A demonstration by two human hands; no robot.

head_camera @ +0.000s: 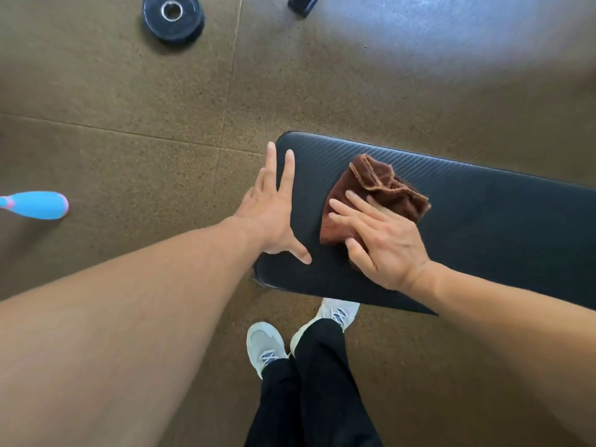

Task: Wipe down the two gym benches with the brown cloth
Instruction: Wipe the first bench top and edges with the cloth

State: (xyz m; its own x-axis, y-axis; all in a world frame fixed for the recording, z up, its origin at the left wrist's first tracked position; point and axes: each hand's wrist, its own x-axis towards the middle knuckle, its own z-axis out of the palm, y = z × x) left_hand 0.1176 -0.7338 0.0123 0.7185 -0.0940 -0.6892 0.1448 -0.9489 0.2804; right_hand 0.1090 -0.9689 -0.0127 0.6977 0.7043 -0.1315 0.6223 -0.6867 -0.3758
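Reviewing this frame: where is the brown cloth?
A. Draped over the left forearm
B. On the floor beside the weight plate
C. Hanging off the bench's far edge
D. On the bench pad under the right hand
D: the brown cloth lies crumpled on the bench pad, with the right hand flat on it.

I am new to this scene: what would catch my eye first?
First, the right hand pressing a brown cloth flat on the black bench at centre. The left hand rests open on the bench's end. A weight plate lies on the floor, top left.
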